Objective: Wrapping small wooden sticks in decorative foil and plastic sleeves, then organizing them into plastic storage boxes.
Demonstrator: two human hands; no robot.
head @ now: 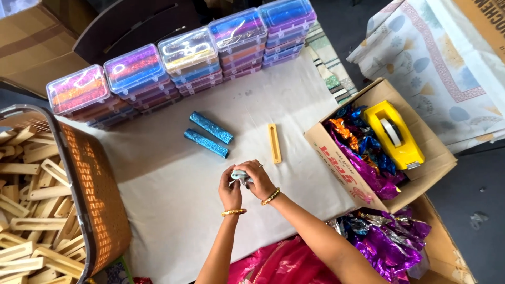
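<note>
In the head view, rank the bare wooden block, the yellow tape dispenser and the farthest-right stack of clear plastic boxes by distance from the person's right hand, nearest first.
From the right hand:
1. The bare wooden block, lying on the white cloth just above the hand.
2. The yellow tape dispenser, in the open cardboard box to the right.
3. The farthest-right stack of clear plastic boxes, at the cloth's far edge.
</note>
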